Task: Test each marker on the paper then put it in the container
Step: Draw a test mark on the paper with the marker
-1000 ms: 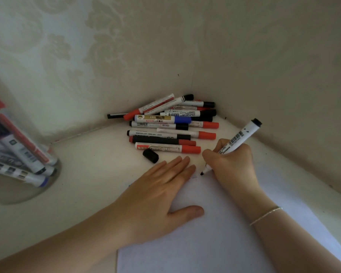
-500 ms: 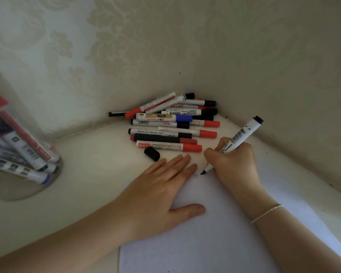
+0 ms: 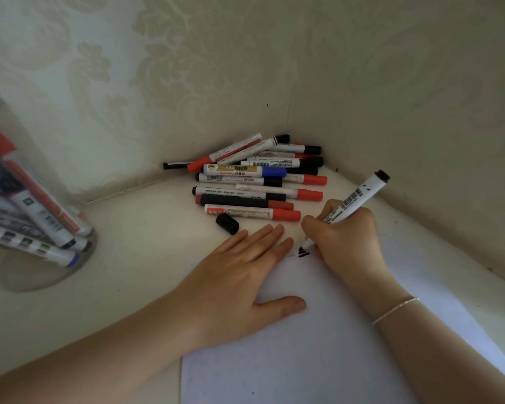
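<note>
My right hand (image 3: 344,237) grips a white marker (image 3: 359,198) with a black end, its black tip down on the white paper (image 3: 318,354). Short black strokes (image 3: 303,253) show on the paper just under the tip. My left hand (image 3: 239,281) lies flat with straight fingers on the paper's upper left part. A loose black cap (image 3: 227,223) lies just beyond my left fingertips. Several red, black and blue capped markers are heaped as a pile (image 3: 251,182) in the corner. A clear container (image 3: 32,205) at the far left holds several markers.
Patterned walls close the corner behind the pile and run along the right side. The white tabletop (image 3: 140,246) lies bare between the container and my left hand. A thin bracelet (image 3: 395,310) circles my right wrist.
Black strokes have appeared on the paper under the marker tip, where only the tip touched before. My left hand has kept its place on the paper.
</note>
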